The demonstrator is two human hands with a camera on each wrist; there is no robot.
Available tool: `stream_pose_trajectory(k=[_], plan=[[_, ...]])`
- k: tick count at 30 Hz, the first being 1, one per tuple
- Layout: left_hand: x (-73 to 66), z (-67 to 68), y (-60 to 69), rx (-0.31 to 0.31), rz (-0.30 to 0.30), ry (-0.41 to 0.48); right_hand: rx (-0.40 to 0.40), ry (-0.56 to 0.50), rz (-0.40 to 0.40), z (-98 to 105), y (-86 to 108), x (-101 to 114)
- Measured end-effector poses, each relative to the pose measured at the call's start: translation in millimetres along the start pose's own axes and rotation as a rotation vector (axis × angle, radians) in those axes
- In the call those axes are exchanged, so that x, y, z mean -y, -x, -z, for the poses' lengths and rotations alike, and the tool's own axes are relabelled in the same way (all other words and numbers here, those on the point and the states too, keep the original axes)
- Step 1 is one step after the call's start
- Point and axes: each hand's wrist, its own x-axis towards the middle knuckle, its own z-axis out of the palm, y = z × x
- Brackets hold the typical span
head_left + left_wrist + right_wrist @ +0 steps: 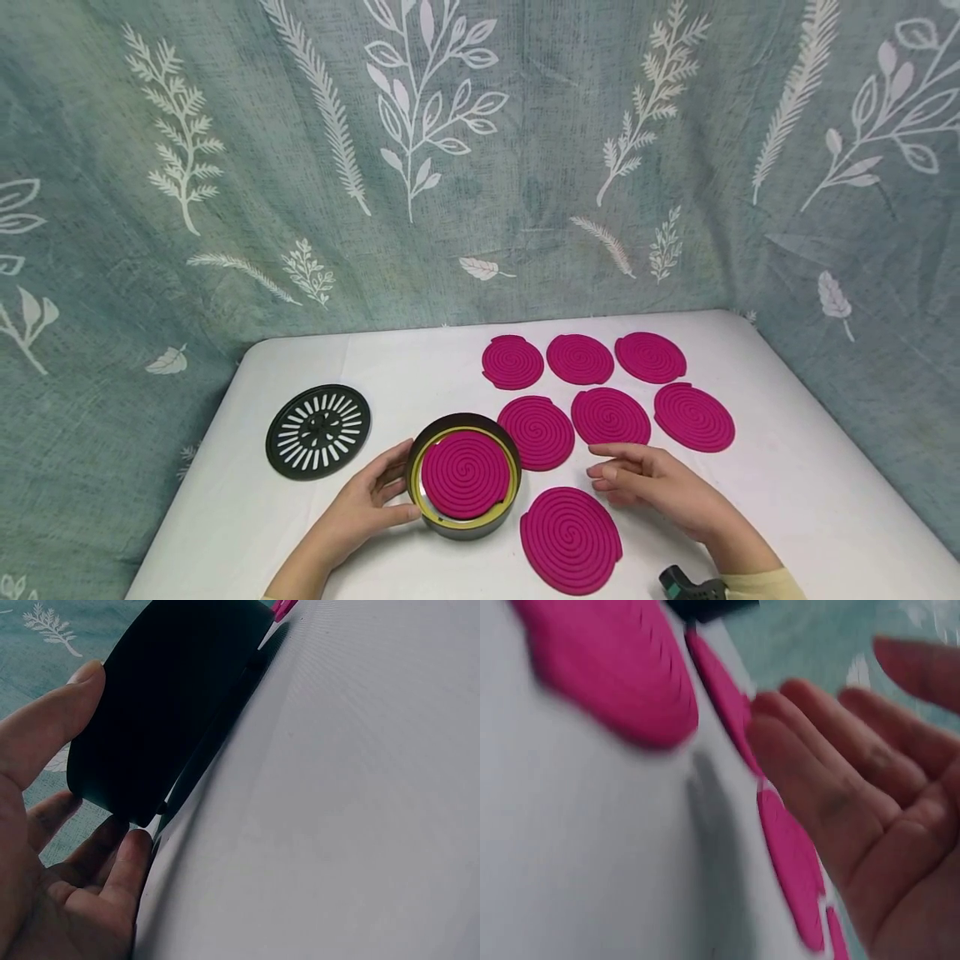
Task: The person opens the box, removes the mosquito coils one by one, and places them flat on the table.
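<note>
A round dark tin [463, 532] with a yellow inner rim stands near the table's middle, and a magenta mosquito coil [465, 473] lies inside it. My left hand [369, 502] grips the tin's left side; in the left wrist view the thumb is against its wall and the fingers are at the lower edge. My right hand [660, 483] hovers over the table with nothing in it, its fingers loosely extended. Closest to it lies a single mosquito coil [571, 540] in front, with another coil [611, 417] just behind. The coils in the right wrist view are blurred.
More magenta coils, such as one [537, 432] beside the tin and one [693, 417] at the right, lie flat in two rows behind. A black slotted lid [318, 432] lies at the left of the white table [420, 367]. A leaf-patterned curtain [480, 167] hangs behind.
</note>
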Motion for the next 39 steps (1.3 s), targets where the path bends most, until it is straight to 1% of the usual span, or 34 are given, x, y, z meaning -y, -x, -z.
stream_pose_trajectory(k=[4,7,12,16,19,24,30,33,39], plan=[[0.0,1.0,-0.7,0.0,-0.001,0.011,-0.011,-0.011,0.03,-9,-12.5,16],[0.1,1.2,-0.9,0.006,-0.001,0.014,0.003,-0.011,0.051,-14,-21.5,27],[0.5,2.0,-1.2,0.012,-0.002,0.008,0.04,0.003,0.077,-25,-37.1,45],[0.2,3.1,-1.3,0.013,-0.004,0.01,0.076,0.022,0.089,-39,-51.1,58],[0.1,3.2,-1.4,0.01,-0.008,0.006,0.121,0.021,0.095,-51,-61.9,65],[-0.2,1.8,-2.7,0.016,-0.005,0.008,0.181,0.022,0.097,-68,-76.8,70],[-1.8,0.5,-2.9,0.011,0.009,0.003,0.196,0.118,0.06,-87,-88.9,73],[-2.6,0.6,-3.2,0.01,0.013,0.007,0.199,0.138,0.049,-94,-95.4,73],[-1.7,1.6,-2.0,0.028,0.003,0.027,0.202,0.164,0.059,-107,-106.3,73]])
